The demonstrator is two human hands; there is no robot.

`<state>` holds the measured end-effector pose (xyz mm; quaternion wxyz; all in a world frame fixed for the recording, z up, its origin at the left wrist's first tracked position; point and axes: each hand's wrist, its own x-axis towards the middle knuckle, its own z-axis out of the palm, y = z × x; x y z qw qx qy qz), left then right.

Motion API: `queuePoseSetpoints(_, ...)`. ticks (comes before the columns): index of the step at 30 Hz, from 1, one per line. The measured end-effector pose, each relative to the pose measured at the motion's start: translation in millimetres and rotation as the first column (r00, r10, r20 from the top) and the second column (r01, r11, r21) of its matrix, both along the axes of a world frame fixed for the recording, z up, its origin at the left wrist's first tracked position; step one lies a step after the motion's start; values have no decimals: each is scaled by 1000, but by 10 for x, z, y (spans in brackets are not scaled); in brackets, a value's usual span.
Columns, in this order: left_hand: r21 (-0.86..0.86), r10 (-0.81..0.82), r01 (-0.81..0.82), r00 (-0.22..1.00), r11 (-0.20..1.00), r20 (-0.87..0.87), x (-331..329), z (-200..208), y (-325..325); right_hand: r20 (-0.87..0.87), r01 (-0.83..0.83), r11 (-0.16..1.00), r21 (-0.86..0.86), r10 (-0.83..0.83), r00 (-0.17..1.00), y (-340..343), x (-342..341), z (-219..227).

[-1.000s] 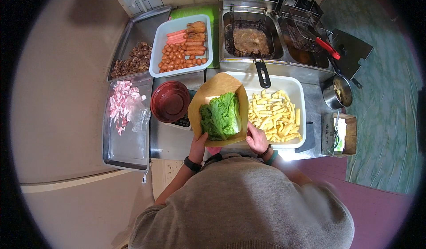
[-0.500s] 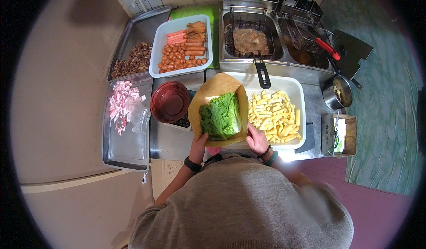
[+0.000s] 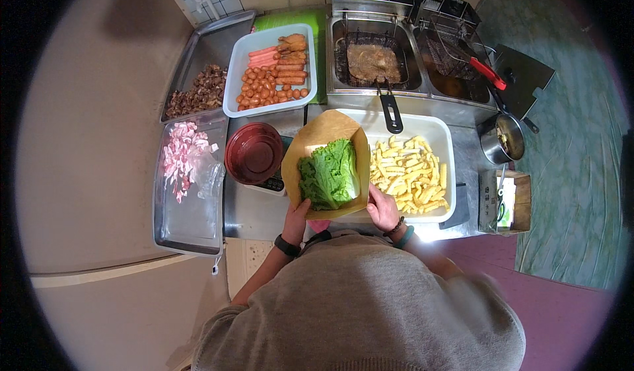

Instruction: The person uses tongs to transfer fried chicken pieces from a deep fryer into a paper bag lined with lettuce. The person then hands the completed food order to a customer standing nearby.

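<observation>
In front of my body I hold a brown paper food container with green leaf lettuce lying inside it. My left hand grips its lower left side, thumb on the near edge. On the opposite side my right hand is closed on the lower right edge; some fingers are hidden beneath the paper. The container overlaps the left part of a white tub of pale yellow fries. Just left of it, a dark red bowl sits on a kitchen scale.
Farther left are metal trays with raw pink meat and browned meat pieces. A pale blue tub holds sausages and fried chicken. Behind stands a double fryer, one basket in bubbling oil. A saucepan and a cardboard box are on the right.
</observation>
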<state>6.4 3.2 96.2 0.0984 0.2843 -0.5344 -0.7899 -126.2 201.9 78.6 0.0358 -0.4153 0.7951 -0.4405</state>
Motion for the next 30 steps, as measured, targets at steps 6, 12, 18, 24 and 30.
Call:
queuePoseSetpoints(6,45,22,-23,1000,999,11,2,-30,1,6,9,1000,0,-9,1000,6,3,-20)
queuePoseSetpoints(12,64,25,-26,999,998,28,-1,-68,-5,19,11,1000,5,-11,1000,14,7,-40)
queuePoseSetpoints(18,71,12,-14,999,997,31,-1,-23,-4,0,4,1000,-3,-4,1000,9,7,-18)
queuePoseSetpoints(24,75,15,-17,1000,997,23,-1,-42,-3,-5,9,1000,-9,-9,1000,9,4,-28)
queuePoseSetpoints(30,52,12,-14,999,999,32,-8,-31,1,-2,10,1000,-9,-10,1000,4,1,-20)
